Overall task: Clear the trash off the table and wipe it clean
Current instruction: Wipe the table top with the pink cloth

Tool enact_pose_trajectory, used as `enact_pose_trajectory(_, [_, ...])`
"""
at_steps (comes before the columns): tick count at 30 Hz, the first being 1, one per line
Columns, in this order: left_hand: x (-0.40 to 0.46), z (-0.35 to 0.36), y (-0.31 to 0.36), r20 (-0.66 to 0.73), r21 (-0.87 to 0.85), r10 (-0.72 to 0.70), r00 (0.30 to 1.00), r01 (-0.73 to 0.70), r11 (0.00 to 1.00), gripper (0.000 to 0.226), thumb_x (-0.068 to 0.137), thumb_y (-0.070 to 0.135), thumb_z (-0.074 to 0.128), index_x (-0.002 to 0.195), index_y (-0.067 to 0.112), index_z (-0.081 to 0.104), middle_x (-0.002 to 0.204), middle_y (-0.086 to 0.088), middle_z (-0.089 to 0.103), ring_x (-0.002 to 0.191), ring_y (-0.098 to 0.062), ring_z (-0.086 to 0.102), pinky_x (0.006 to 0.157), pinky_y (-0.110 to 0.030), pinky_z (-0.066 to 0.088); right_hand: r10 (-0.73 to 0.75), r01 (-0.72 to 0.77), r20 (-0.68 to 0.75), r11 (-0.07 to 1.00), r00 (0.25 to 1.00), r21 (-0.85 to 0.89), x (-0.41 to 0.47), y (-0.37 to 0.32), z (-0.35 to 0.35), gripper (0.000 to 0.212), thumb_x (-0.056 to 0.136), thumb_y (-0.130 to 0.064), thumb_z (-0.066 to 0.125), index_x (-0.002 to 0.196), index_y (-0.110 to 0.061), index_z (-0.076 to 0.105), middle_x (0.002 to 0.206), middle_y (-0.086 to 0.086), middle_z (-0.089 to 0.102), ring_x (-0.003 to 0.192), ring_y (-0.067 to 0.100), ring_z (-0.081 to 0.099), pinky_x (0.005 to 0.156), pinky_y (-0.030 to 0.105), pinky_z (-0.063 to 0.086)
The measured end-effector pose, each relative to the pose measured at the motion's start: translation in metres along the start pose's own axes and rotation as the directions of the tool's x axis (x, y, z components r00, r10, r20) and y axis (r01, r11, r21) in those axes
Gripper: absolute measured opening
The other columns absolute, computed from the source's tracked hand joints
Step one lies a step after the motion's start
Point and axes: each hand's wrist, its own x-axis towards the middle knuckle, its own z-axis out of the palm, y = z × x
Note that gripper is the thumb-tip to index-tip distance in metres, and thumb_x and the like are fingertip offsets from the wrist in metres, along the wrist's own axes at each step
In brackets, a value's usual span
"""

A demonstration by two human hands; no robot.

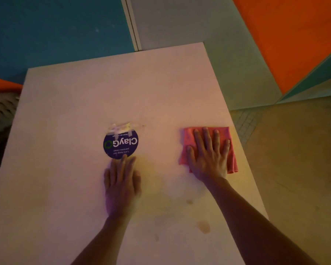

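We're into the wiping step here, and no loose trash shows on the table (65, 111) from where we look. Our right hand (208, 155) lies flat on the pink cloth (232, 159), fingers straight and spread, palm pressing it down near the table's right edge. The cloth sits folded under that hand, its far edge showing just past the fingertips and its right side sticking out beyond the little finger.

Our left hand (121, 182) rests flat on the bare tabletop, fingers straight and close together, holding nothing. Its fingertips touch or nearly touch the near rim of the round purple sticker (120, 145), which is stuck to the surface with its far edge torn and peeled into white scraps (125, 127).

What's left, we judge, is the near side: brownish stains (203, 226) sit on the tabletop between our two forearms, well apart from the cloth. The next move calls for dragging the cloth back towards us and leftward with steady downward pressure, keeping the palm flat so the folds don't bunch. The left hand looks placed to brace. Whether the sticker counts as trash, we can't tell.
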Motion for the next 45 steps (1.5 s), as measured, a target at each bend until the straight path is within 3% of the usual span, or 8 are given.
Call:
enact_pose_trajectory(9, [-0.001, -0.002, -0.003, 0.028, 0.018, -0.007, 1.000, 0.006, 1.000, 0.052, 0.099, 0.038, 0.033, 0.149, 0.027, 0.044, 0.160, -0.001, 0.035, 0.148, -0.031, 0.030, 0.120, -0.049, 0.022, -0.095, 0.095, -0.012, 0.996, 0.995, 0.005, -0.004, 0.017, 0.006, 0.060, 0.100, -0.054, 0.027, 0.155, -0.029, 0.025, 0.163, 0.002, 0.023, 0.151, 0.034, 0.013, 0.119, 0.061, 0.006])
enact_pose_trajectory(17, [-0.005, -0.003, -0.006, 0.015, -0.051, -0.002, 1.000, 0.003, 0.999, 0.050, 0.101, 0.037, 0.034, 0.149, 0.027, 0.044, 0.160, -0.001, 0.035, 0.149, -0.031, 0.028, 0.120, -0.048, 0.021, -0.079, 0.081, 0.047, 0.996, 0.996, -0.030, -0.152, 0.032, 0.001, 0.062, 0.100, -0.053, 0.029, 0.157, -0.027, 0.020, 0.165, 0.003, 0.016, 0.152, 0.032, 0.006, 0.119, 0.062, 0.006])
enact_pose_trajectory(23, [-0.007, -0.007, -0.012, -0.032, -0.217, 0.055, 0.998, -0.060, 0.974, 0.044, 0.102, 0.037, 0.037, 0.139, 0.023, 0.056, 0.158, -0.003, 0.039, 0.149, -0.031, 0.027, 0.118, -0.052, 0.025, -0.014, 0.022, 0.104, 0.997, 0.994, -0.076, -0.139, 0.022, 0.000, 0.064, 0.099, -0.054, 0.023, 0.157, -0.029, 0.017, 0.164, 0.002, 0.018, 0.151, 0.035, 0.011, 0.117, 0.065, 0.007])
enact_pose_trajectory(25, [-0.014, -0.014, -0.027, -0.045, -0.250, 0.015, 0.999, -0.025, 0.968, 0.043, 0.103, 0.035, 0.036, 0.139, 0.022, 0.056, 0.158, -0.003, 0.038, 0.150, -0.031, 0.025, 0.118, -0.052, 0.027, -0.012, 0.019, 0.101, 0.997, 0.995, -0.073, -0.123, 0.016, 0.001, 0.065, 0.098, -0.053, 0.025, 0.157, -0.026, 0.021, 0.163, 0.005, 0.022, 0.150, 0.038, 0.015, 0.116, 0.067, 0.009])
enact_pose_trajectory(29, [-0.060, -0.031, -0.086, 0.021, -0.084, -0.218, 0.976, 0.219, 0.972, 0.051, 0.101, 0.041, 0.028, 0.147, 0.026, 0.046, 0.161, -0.002, 0.033, 0.149, -0.036, 0.026, 0.118, -0.053, 0.024, 0.067, -0.066, 0.096, 0.998, 0.993, -0.010, -0.072, -0.013, 0.006, 0.070, 0.094, -0.054, 0.021, 0.157, -0.023, 0.021, 0.164, 0.007, 0.019, 0.150, 0.040, 0.010, 0.113, 0.071, 0.007])
enact_pose_trajectory(33, [-0.097, -0.027, -0.105, 0.043, 0.037, -0.217, 0.975, 0.215, 0.976, 0.053, 0.099, 0.040, 0.035, 0.151, 0.028, 0.039, 0.161, -0.004, 0.033, 0.148, -0.038, 0.027, 0.118, -0.056, 0.022, 0.126, -0.128, 0.088, 0.992, 0.988, 0.019, -0.038, -0.049, 0.012, 0.070, 0.095, -0.050, 0.023, 0.158, -0.020, 0.016, 0.165, 0.011, 0.009, 0.150, 0.043, 0.001, 0.112, 0.073, 0.000])
enact_pose_trajectory(40, [-0.098, -0.022, -0.107, 0.009, 0.043, -0.217, 0.976, 0.217, 0.975, 0.053, 0.100, 0.042, 0.035, 0.151, 0.029, 0.040, 0.161, -0.003, 0.033, 0.148, -0.038, 0.026, 0.119, -0.055, 0.020, -0.035, 0.038, 0.091, 0.999, 0.995, -0.030, -0.055, -0.091, 0.026, 0.066, 0.098, -0.052, 0.023, 0.158, -0.027, 0.015, 0.166, 0.007, 0.010, 0.151, 0.041, 0.002, 0.115, 0.069, -0.002])
enact_pose_trajectory(45, [-0.098, -0.026, -0.106, 0.015, 0.033, -0.223, 0.975, 0.223, 0.974, 0.052, 0.101, 0.042, 0.033, 0.151, 0.030, 0.041, 0.161, -0.003, 0.034, 0.148, -0.037, 0.027, 0.120, -0.054, 0.019, -0.247, 0.248, 0.035, 0.968, 0.968, -0.027, -0.130, -0.113, 0.031, 0.058, 0.099, -0.047, 0.035, 0.153, -0.027, 0.032, 0.161, 0.005, 0.028, 0.149, 0.038, 0.019, 0.116, 0.066, 0.008])
